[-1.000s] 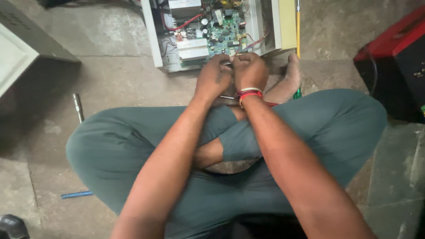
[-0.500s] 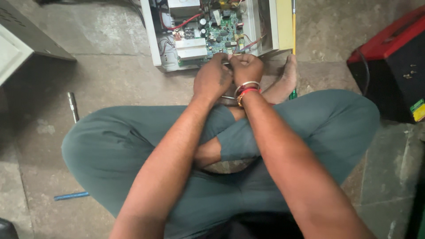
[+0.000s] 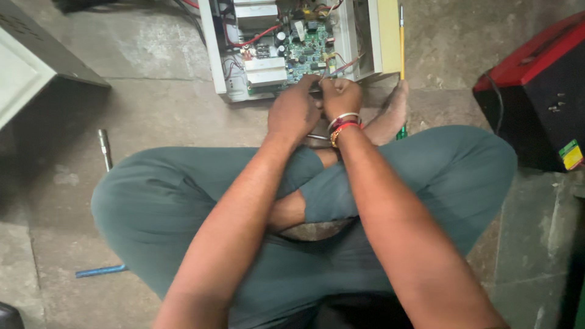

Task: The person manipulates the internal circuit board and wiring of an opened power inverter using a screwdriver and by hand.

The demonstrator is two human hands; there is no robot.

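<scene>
My left hand and right hand meet, fingers pinched on a thin wire at the front edge of the opened white chassis, just before its green circuit board; red-and-black case at right.

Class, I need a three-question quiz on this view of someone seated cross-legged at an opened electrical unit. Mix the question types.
1. True or false: both hands meet at the front edge of the opened white unit.
2. Which wrist wears the bangles? A left, B right.
3. Fill in: a yellow-shafted ______ lies beside the unit.

Key: 1 true, the left hand and right hand touch there, just below the green circuit board. 2 B. 3 screwdriver.
</scene>
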